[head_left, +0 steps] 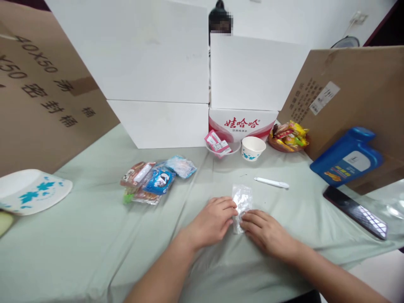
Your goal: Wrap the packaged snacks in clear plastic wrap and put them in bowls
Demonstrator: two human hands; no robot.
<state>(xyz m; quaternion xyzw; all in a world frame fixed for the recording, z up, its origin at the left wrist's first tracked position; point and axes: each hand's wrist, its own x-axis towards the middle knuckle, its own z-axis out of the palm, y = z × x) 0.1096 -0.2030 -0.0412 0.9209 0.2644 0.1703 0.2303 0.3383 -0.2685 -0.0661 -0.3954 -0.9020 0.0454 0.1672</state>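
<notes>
A small clear plastic wrapper [242, 195] lies on the cloth in front of me, crinkled and upright in the view. My left hand [217, 219] is at its left edge, the fingers bent and close together. From the right, my right hand [267, 231] presses its bunched fingertips onto the lower part of the wrapper, which they partly cover. Both thumbs are mostly hidden. Just beyond my right hand is a slim white pen-like tool [271, 182]. Left of my hands, several snack packets [148, 181] are heaped, including a blue packet [159, 181].
White panels [173, 126] and cardboard [353, 97] wall the table. Along the back stand a bowl with pink packets [232, 149], a paper cup [253, 148] and a basket of yellow packets [288, 136]. A blue bottle [347, 158] and phone [356, 212] are right; a paper tub [34, 191] left.
</notes>
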